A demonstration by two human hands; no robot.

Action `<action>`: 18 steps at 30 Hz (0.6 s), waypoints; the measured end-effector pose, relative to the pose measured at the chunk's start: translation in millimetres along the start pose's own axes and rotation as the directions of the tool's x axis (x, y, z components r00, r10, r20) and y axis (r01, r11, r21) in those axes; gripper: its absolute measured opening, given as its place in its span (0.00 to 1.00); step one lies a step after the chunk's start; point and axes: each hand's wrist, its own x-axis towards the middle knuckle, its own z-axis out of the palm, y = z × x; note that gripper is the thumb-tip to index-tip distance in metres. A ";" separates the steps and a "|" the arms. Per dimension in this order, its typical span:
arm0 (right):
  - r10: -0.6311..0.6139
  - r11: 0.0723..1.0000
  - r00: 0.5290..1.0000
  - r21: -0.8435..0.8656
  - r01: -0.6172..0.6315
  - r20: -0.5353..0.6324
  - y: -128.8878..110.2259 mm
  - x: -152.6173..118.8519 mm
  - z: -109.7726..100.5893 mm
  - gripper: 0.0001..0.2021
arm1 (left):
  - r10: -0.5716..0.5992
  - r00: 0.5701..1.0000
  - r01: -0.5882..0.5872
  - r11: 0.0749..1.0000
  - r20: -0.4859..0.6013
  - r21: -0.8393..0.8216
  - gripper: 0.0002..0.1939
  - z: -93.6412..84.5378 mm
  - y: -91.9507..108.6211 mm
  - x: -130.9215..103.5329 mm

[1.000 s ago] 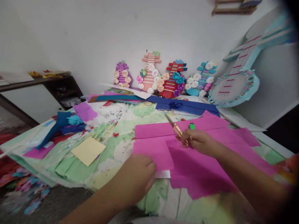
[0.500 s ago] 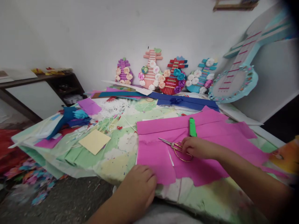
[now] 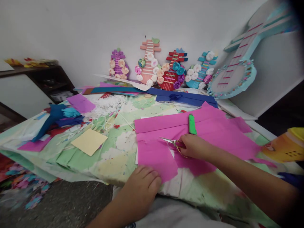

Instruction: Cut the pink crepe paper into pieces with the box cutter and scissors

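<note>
My right hand (image 3: 192,145) is closed around the gold handles of a pair of scissors (image 3: 169,140); its pointed blades lie toward the left over a sheet of pink crepe paper (image 3: 209,126). Just beyond that hand, a bright green cutter (image 3: 192,124) rests on the same sheet. At the near left corner of the paper, my left hand (image 3: 146,186) is closed on a smaller pink crepe paper piece (image 3: 156,161), with the thumb and fingertips hidden. A slit between this piece and the rest shows white beneath.
A cream paper square (image 3: 89,142) lies left of the pink paper. Behind it are white strings (image 3: 110,106) and dark blue paper (image 3: 185,99). Several flower-decorated paper instruments (image 3: 173,69) lean on the wall. A yellow container (image 3: 285,145) stands right; coloured scraps (image 3: 35,183) litter the floor.
My right hand has closed further round the scissors' handles and lifted them slightly. My left hand stays at the paper's near corner. The whole view has shifted a little.
</note>
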 end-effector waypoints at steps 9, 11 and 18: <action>-0.145 0.969 0.948 -0.234 0.079 -0.284 37.5 -17.3 -33.5 0.20 | 0.021 0.993 -0.014 0.998 -0.114 0.065 0.09 -15.8 -6.4 6.2; -0.233 0.938 0.931 -0.318 0.139 -0.280 39.5 -15.7 -37.7 0.23 | 0.042 0.988 -0.032 0.997 -0.147 0.070 0.09 -20.9 -5.3 10.1; -0.403 0.849 0.903 -0.429 0.308 -0.150 34.4 14.8 -30.8 0.16 | 0.052 0.978 -0.034 0.995 -0.202 0.092 0.07 -37.5 2.5 24.2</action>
